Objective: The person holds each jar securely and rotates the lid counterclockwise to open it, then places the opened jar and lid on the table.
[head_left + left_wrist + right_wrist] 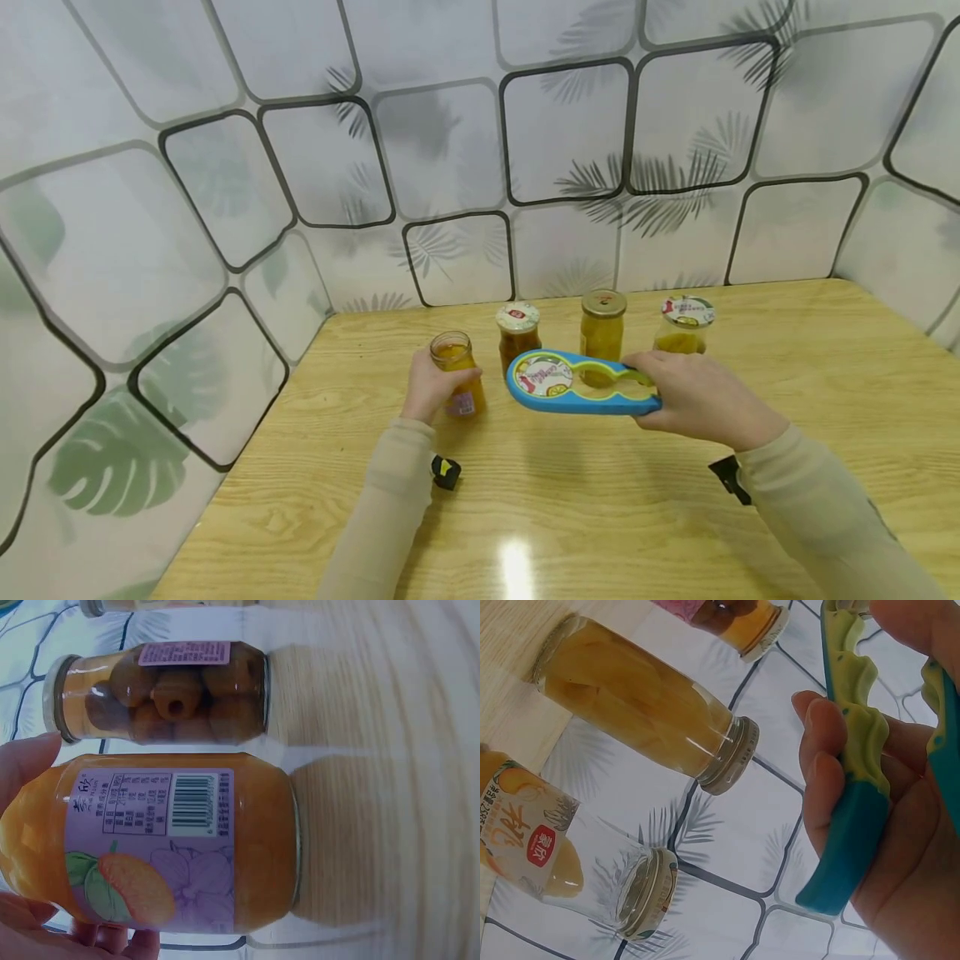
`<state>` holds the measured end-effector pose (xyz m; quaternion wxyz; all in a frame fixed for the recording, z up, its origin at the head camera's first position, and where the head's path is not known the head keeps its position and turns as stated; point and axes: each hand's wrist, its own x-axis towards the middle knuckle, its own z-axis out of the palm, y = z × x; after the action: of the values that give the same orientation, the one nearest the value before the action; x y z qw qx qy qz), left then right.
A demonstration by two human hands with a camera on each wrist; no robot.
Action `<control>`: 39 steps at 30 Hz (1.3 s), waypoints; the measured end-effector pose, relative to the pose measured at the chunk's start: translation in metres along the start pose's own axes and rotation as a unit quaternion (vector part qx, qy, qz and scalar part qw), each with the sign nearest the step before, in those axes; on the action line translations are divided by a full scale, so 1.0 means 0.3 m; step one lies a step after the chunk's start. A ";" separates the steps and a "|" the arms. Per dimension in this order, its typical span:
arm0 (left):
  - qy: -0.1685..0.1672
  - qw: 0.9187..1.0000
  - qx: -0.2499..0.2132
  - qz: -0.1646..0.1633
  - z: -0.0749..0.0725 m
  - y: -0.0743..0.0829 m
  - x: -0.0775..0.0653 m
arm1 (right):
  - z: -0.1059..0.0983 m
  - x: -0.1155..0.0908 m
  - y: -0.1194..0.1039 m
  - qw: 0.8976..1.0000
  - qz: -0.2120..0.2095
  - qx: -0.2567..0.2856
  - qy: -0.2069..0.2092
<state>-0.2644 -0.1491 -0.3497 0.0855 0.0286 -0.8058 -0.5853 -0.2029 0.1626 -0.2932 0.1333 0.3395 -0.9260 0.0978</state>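
Observation:
My left hand [431, 385] grips an uncapped glass jar [463, 402] around its upper part. Orange contents and a purple label with a barcode show in the left wrist view, and the jar's base is at the wooden tabletop. My right hand [701, 400] holds a blue and yellow-green jar opener [585, 407] by its handles, raised over the table. A printed lid [544, 377] sits in the opener's large round end. In the right wrist view, fingers [826, 724] curl around one toothed handle; the far end of the opener is out of frame.
Behind the opener stand three lidded jars: one with dark round fruit [176, 701], a tall one with yellow fruit [634, 694], and a part-filled one [570, 851] at the right. A patterned wall [450, 183] rises behind the wooden table [315, 500].

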 end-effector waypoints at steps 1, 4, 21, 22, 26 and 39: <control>0.003 1.000 0.010 0.002 0.000 0.000 0.001 | 0.000 -0.002 0.001 1.000 0.001 0.000 -0.001; 0.019 0.999 0.033 0.004 -0.003 -0.003 0.000 | -0.001 -0.005 0.002 1.000 0.004 0.002 -0.005; 0.065 0.988 0.135 0.024 -0.059 -0.008 0.002 | -0.008 0.006 0.002 1.000 0.005 0.009 -0.009; 0.062 0.989 0.133 0.021 -0.061 -0.007 0.006 | -0.009 0.007 0.003 1.000 0.005 0.010 -0.009; 0.054 0.990 0.130 0.018 -0.061 -0.004 0.026 | -0.013 0.009 0.008 1.000 0.009 0.012 -0.013; 0.000 0.996 0.087 -0.012 -0.054 -0.008 0.073 | -0.015 -0.004 0.021 0.999 0.025 0.013 -0.029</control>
<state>-0.2832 -0.1681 -0.3447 0.0756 0.0450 -0.8531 -0.5142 -0.2054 0.1693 -0.2900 0.0995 0.3204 -0.9363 0.1035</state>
